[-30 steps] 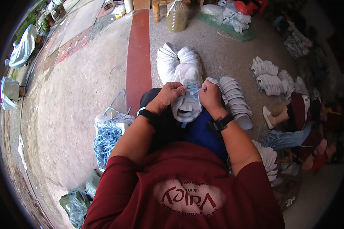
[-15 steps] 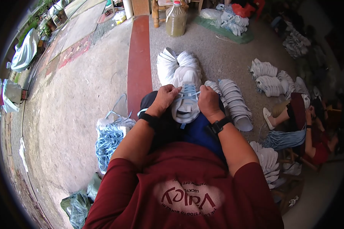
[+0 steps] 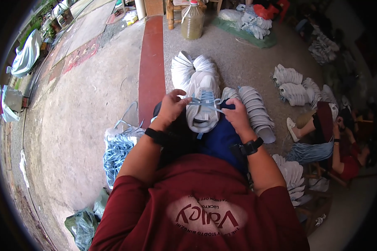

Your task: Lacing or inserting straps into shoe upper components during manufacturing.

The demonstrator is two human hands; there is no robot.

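Observation:
A white shoe upper (image 3: 204, 80) with light blue laces threaded across its front rests at my lap, its opening toward me. Pale blue shoelace (image 3: 205, 101) stretches over it from one hand to the other. My left hand (image 3: 171, 108) pinches lace at the upper's left side, the other fingers curled loosely. On the right side my right hand (image 3: 237, 116) is closed on lace, thumb and fingers pressed together. A bundle of light blue laces (image 3: 119, 152) lies on a pale bag by my left arm.
Stacked white uppers (image 3: 257, 113) stand right of my knees, more white uppers (image 3: 182, 69) just ahead. A jug of yellowish liquid (image 3: 192, 23) stands farther off. At the right sits another person (image 3: 349, 157) near blue laces (image 3: 308, 152). Green plastic bags (image 3: 83, 224) lie lower left.
Both hands have moved apart from the upper's sides and slightly outward, the right one also lower. Lace now spans between them over the upper.

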